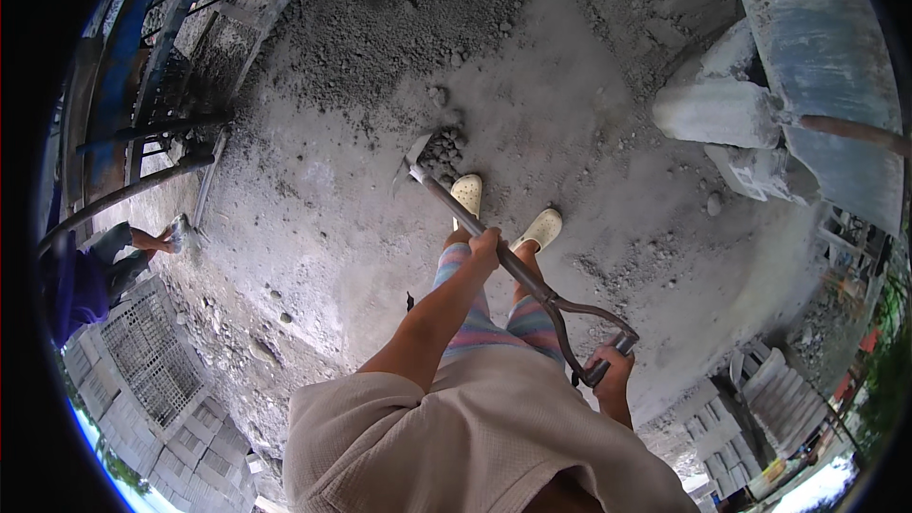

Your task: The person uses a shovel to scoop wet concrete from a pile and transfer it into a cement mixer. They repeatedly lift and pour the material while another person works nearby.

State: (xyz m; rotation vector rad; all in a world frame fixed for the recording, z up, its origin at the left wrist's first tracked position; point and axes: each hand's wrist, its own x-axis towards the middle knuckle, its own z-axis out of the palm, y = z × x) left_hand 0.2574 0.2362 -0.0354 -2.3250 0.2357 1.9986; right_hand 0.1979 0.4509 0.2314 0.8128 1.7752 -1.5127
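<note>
I hold a shovel (514,266) slantwise across the front of my body. My left hand (486,246) is wrapped round the middle of its shaft, and my right hand (614,370) grips the crossbar of the forked D-handle at the lower right. The metal blade (415,154) is down at ground level ahead of my feet, seen nearly edge-on. Against it lies a small heap of dark gravel (445,150), just in front of my left pale clog (466,195). How much gravel rests on the blade I cannot tell.
A larger gravel spread (408,9) covers the ground ahead. Pale sacks (717,114) and a bent metal sheet (817,57) stand at the right. A wood-and-metal frame (142,66) and another person (85,285) are at the left. Stacked blocks (142,370) lie behind left.
</note>
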